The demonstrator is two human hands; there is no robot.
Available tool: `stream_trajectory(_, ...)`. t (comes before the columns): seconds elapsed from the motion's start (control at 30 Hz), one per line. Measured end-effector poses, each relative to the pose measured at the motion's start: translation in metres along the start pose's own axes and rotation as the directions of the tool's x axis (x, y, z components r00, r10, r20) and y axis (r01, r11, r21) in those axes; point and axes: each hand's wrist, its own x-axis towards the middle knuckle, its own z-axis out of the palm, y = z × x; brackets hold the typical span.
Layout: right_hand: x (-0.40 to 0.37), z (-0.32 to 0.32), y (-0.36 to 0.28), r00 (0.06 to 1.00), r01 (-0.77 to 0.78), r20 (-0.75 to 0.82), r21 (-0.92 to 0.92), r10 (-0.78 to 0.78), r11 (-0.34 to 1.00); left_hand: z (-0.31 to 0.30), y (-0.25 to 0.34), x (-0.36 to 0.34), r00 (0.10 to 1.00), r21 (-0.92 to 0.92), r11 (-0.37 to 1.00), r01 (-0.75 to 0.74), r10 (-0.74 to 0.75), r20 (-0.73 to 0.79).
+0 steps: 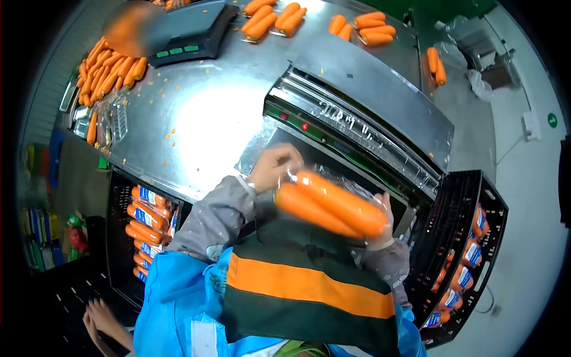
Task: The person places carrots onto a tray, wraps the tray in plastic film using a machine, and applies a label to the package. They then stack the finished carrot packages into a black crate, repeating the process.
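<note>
A pack of large orange carrots (333, 205) in clear plastic film hangs in front of my chest, slightly blurred. My left hand (276, 165) is closed at the pack's left end, its curled fingers on the loose film. At the other end, my right hand (383, 223) grips the pack from the side, with the thumb up and most fingers hidden behind the carrots. Just beyond the pack stands a film-wrapping machine (351, 119) with metal rollers and a small red light.
Loose carrots (110, 74) are heaped beside a scale (193, 35) on the metal table (154, 125). Carrot packs (259, 21) lie at the back. Black crates (485, 268) of labelled packs (148, 217) flank me. Another person's hand (104, 321) shows at lower left.
</note>
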Motion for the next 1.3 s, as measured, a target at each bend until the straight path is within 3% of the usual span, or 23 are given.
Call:
stream_trajectory(0.03,-0.014,0.016,0.017,0.997,-0.010,0.076,-0.009,0.010,1.000,0.008,0.005,-0.012,0.967,-0.637,0.732,0.240,-0.120,0.225)
stream_trajectory(0.07,-0.024,0.035,0.020,0.987,-0.115,0.088,-0.169,0.131,0.979,0.017,0.041,-0.027,0.916,-0.827,0.474,0.303,0.096,0.390)
stream_trajectory(0.1,-0.030,0.060,0.017,0.961,-0.208,0.067,-0.471,0.270,0.857,0.024,0.053,-0.040,0.868,-0.848,0.400,0.347,0.206,0.452)
stream_trajectory(0.17,-0.036,0.097,0.015,0.859,-0.267,0.064,-0.791,0.508,0.551,0.039,0.079,-0.066,0.724,-0.834,0.277,0.476,0.415,0.551)
stream_trajectory(0.2,-0.032,0.109,0.012,0.770,-0.271,0.173,-0.783,0.615,0.560,0.042,0.085,-0.073,0.715,-0.836,0.266,0.480,0.433,0.548)
stream_trajectory(0.23,-0.014,0.091,0.010,0.643,-0.250,0.125,-0.898,0.756,0.361,0.043,0.083,-0.079,0.760,-0.854,0.260,0.451,0.390,0.520)
stream_trajectory(0.27,-0.011,0.090,0.007,0.613,-0.350,0.069,-0.869,0.787,0.349,0.041,0.083,-0.085,0.809,-0.872,0.246,0.423,0.331,0.486)
stream_trajectory(0.3,-0.006,0.089,0.000,0.654,-0.323,-0.013,-0.909,0.756,0.264,0.040,0.082,-0.091,0.854,-0.891,0.229,0.392,0.270,0.445)
stream_trajectory(0.33,-0.002,0.101,-0.010,0.687,-0.129,0.112,-0.954,0.718,0.272,0.037,0.083,-0.100,0.894,-0.912,0.205,0.354,0.210,0.395)
stream_trajectory(0.37,-0.014,0.127,-0.010,0.737,-0.119,0.207,-0.897,0.644,0.425,0.035,0.082,-0.109,0.928,-0.932,0.175,0.316,0.148,0.342)
stream_trajectory(0.43,-0.023,0.137,-0.016,0.580,0.010,0.268,-0.947,0.769,0.322,0.033,0.084,-0.134,0.972,-0.967,0.113,0.227,0.039,0.233)
stream_trajectory(0.47,-0.020,0.158,-0.006,0.461,0.353,0.273,-0.929,0.845,0.108,0.034,0.083,-0.144,0.984,-0.981,0.071,0.180,-0.019,0.180)
stream_trajectory(0.5,-0.015,0.148,0.002,0.527,0.341,0.269,-0.936,0.806,0.090,0.034,0.084,-0.156,0.988,-0.990,0.031,0.139,-0.075,0.137)
stream_trajectory(0.57,0.003,0.136,0.023,0.540,0.528,0.373,-0.848,0.754,0.042,0.035,0.085,-0.176,0.981,-0.998,-0.023,0.065,-0.179,0.069)
stream_trajectory(0.7,0.026,0.118,0.051,0.692,0.212,0.356,-0.932,0.628,0.295,0.019,0.069,-0.207,0.957,-0.985,-0.148,-0.085,-0.287,-0.039)
stream_trajectory(0.77,0.035,0.130,0.064,0.746,0.214,0.389,-0.909,0.541,0.359,0.011,0.036,-0.206,0.988,-0.937,-0.326,-0.123,-0.129,-0.085)
stream_trajectory(0.83,0.039,0.154,0.091,0.787,0.175,0.398,-0.877,0.471,0.448,0.001,0.052,-0.189,0.912,-0.924,0.057,-0.378,-0.147,-0.382)
stream_trajectory(0.9,0.039,0.181,0.129,0.799,0.117,0.433,-0.792,0.417,0.599,-0.022,0.075,-0.179,0.827,-0.805,0.406,-0.432,-0.179,-0.533)
stream_trajectory(1.0,0.047,0.191,0.179,0.782,0.340,0.532,-0.801,0.326,0.493,-0.057,0.058,-0.156,0.407,-0.360,0.866,-0.348,-0.207,-0.890)
stream_trajectory(1.03,0.046,0.194,0.193,0.769,0.403,0.557,-0.803,0.314,0.439,-0.071,0.057,-0.161,0.341,-0.350,0.881,-0.319,-0.237,-0.910)
stream_trajectory(1.17,0.040,0.212,0.232,0.691,0.420,0.515,-0.857,0.508,0.297,-0.111,0.045,-0.189,0.318,-0.532,0.698,-0.479,-0.428,-0.846)
stream_trajectory(1.2,0.043,0.219,0.237,0.645,0.457,0.489,-0.863,0.587,0.216,-0.119,0.040,-0.197,0.298,-0.522,0.689,-0.503,-0.429,-0.853)
stream_trajectory(1.3,0.046,0.236,0.255,0.526,0.393,0.381,-0.902,0.760,0.180,-0.143,0.025,-0.222,0.233,-0.493,0.724,-0.482,-0.437,-0.869)
